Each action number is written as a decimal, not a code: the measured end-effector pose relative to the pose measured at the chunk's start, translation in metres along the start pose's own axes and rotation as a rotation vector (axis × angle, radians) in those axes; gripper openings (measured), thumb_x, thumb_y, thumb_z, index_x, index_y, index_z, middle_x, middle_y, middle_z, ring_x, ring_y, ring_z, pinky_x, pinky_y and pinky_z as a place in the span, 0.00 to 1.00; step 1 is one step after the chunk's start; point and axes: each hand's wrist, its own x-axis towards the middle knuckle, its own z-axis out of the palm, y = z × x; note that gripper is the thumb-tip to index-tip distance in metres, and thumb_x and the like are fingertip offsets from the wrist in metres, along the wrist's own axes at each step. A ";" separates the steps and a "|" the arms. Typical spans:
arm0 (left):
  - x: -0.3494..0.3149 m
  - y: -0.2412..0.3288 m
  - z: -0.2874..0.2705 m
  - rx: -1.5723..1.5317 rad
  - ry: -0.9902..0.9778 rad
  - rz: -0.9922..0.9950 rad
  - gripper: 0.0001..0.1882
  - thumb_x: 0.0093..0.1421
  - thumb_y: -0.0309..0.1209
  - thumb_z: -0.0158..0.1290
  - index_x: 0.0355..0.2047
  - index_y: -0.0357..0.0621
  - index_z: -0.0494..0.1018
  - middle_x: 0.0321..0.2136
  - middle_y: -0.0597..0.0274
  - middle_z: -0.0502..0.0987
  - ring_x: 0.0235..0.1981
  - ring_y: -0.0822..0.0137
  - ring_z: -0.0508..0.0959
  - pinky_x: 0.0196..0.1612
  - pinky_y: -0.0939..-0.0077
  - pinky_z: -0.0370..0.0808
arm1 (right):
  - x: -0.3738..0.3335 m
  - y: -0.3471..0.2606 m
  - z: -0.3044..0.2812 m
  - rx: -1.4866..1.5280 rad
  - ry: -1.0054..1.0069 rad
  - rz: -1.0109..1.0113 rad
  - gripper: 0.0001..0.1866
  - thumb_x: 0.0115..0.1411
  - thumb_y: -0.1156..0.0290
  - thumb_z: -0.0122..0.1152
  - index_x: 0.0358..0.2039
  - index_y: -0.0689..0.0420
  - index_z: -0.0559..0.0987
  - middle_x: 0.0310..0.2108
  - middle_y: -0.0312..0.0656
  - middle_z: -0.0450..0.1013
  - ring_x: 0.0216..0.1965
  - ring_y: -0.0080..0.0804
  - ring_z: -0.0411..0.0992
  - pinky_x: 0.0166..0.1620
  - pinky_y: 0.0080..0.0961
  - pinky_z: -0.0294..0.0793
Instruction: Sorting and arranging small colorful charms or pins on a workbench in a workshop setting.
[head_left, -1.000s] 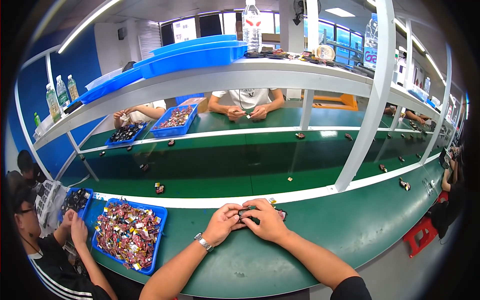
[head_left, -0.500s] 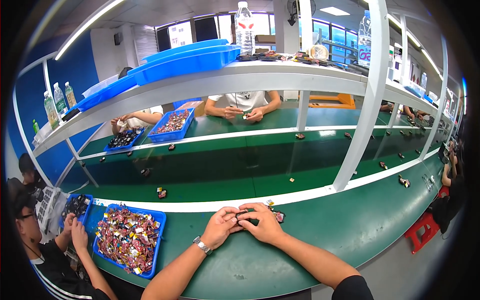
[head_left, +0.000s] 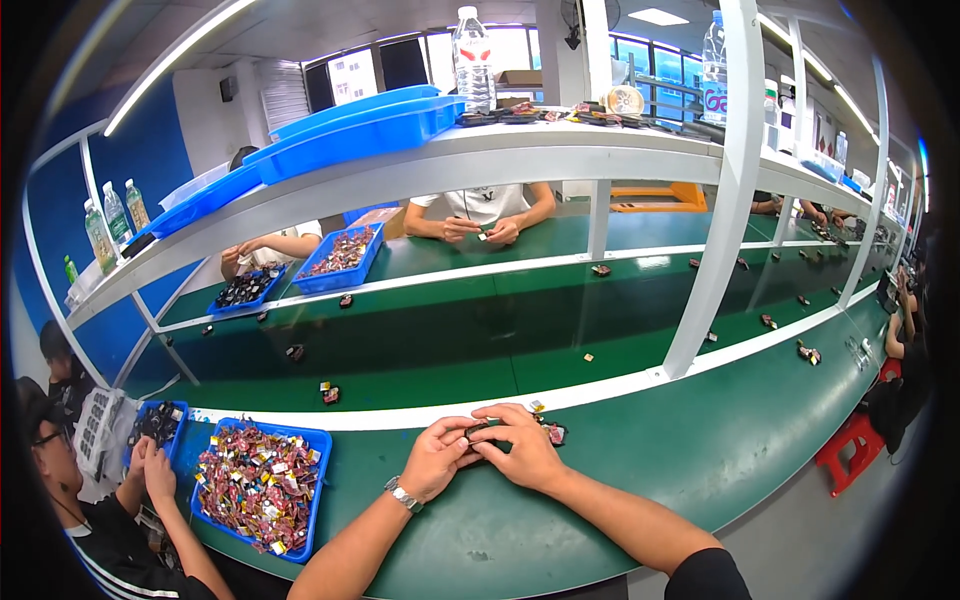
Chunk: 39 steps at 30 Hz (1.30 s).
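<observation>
Handling a small dark part near far edge of bench, left hand and right hand both pinching. Fine fingerwork, seemingly; next move likely wants steadiness.

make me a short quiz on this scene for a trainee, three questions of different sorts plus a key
1. Multiple choice: where is the person's watch worn?
a) right wrist
b) left wrist
c) neither wrist

2. True or false: the near blue tray, full of small reddish parts, sits to the left of the person's left hand.

3. Fill in the blank: the small dark piece is held between the fingers of the left hand and the ____ hand.

Key: 1. b; 2. true; 3. right.
</observation>
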 end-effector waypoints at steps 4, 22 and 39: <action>0.000 -0.001 -0.001 -0.005 0.011 -0.010 0.13 0.66 0.23 0.49 0.50 0.41 0.66 0.48 0.56 0.75 0.50 0.63 0.77 0.55 0.61 0.76 | 0.001 0.000 0.001 0.009 -0.012 0.017 0.09 0.53 0.73 0.66 0.36 0.53 0.85 0.51 0.40 0.74 0.55 0.40 0.67 0.57 0.35 0.67; 0.001 0.000 0.007 0.034 0.095 0.003 0.14 0.67 0.22 0.46 0.52 0.38 0.65 0.47 0.56 0.76 0.48 0.65 0.77 0.53 0.64 0.77 | 0.007 0.000 0.000 -0.150 0.090 -0.180 0.10 0.48 0.78 0.67 0.33 0.57 0.80 0.39 0.38 0.73 0.41 0.38 0.71 0.44 0.31 0.73; 0.002 0.000 0.004 0.048 0.102 -0.036 0.14 0.67 0.20 0.44 0.52 0.38 0.65 0.48 0.55 0.75 0.50 0.64 0.76 0.54 0.65 0.77 | 0.006 -0.003 0.004 -0.281 0.067 -0.245 0.09 0.46 0.79 0.67 0.31 0.58 0.79 0.35 0.39 0.73 0.38 0.38 0.72 0.40 0.31 0.74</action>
